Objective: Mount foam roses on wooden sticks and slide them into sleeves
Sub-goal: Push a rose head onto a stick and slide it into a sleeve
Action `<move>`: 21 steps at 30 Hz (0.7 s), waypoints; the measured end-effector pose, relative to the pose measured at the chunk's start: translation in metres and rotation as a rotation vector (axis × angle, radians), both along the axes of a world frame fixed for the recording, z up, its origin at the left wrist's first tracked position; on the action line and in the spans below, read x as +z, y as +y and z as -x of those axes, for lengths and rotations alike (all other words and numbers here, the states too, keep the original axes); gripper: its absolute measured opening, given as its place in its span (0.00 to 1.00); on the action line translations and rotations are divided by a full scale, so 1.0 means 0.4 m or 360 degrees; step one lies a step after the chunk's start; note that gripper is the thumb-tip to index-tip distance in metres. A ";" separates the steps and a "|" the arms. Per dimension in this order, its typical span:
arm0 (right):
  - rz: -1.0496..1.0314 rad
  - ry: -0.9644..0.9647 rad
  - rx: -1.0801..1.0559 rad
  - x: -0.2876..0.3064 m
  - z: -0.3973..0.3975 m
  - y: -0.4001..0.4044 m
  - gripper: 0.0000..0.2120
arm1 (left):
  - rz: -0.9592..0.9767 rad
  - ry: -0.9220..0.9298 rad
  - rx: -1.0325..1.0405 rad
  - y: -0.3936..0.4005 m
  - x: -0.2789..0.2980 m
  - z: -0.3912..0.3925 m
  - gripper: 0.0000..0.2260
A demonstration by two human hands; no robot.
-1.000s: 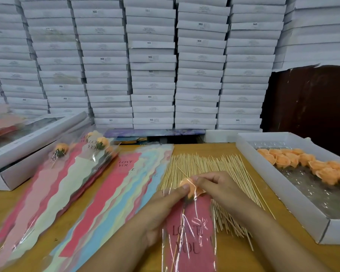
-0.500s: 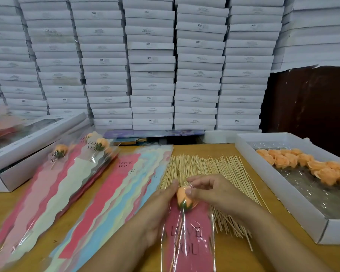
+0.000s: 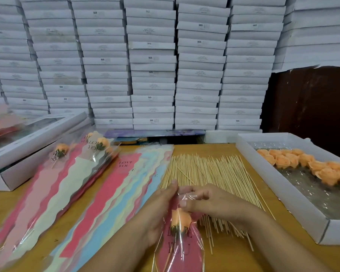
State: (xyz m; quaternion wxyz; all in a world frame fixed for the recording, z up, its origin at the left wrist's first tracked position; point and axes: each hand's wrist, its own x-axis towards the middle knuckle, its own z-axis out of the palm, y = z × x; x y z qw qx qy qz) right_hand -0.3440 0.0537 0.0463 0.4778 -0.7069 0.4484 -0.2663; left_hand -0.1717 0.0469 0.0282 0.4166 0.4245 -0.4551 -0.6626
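I see sleeve (image 3: 182,250) cut at the bottom edge | stick (image 3: 167,261) mostly hidden under rose (image 3: 180,220) | box labels (image 3: 201,58) too small to read | tray (image 3: 294,195) clipped right.

Orange foam rose (image 3: 178,220) on a thin wooden stick (image 3: 167,260) sits inside a clear sleeve with pink "LOVE YOU" insert (image 3: 180,250), bloom well below the sleeve's open top, sleeve lying lengthwise at near centre of the wooden table. Loose wooden sticks (image 3: 208,173) spread flat in a wide layer just behind; empty pastel sleeves (image 3: 114,185) fanned to their left, finished sleeved roses (image 3: 94,152) stacked further left. Loose orange rose heads (image 3: 306,163) cluster in the white tray (image 3: 283,195) at right.
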 end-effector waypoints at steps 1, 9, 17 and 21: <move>0.0004 -0.0014 0.0009 0.000 0.001 -0.001 0.16 | 0.0001 0.0013 -0.0008 0.001 0.001 0.001 0.19; 0.0008 -0.0440 -0.0504 -0.019 0.018 -0.010 0.34 | -0.0014 0.0110 0.0096 -0.012 0.001 0.004 0.17; -0.0466 -0.0427 -0.0229 -0.058 0.024 0.017 0.33 | 0.0044 0.0381 0.0256 -0.018 0.002 0.009 0.17; -0.0433 -0.0552 -0.0223 -0.071 0.011 0.023 0.28 | 0.0030 0.0375 0.0200 -0.018 -0.005 0.005 0.14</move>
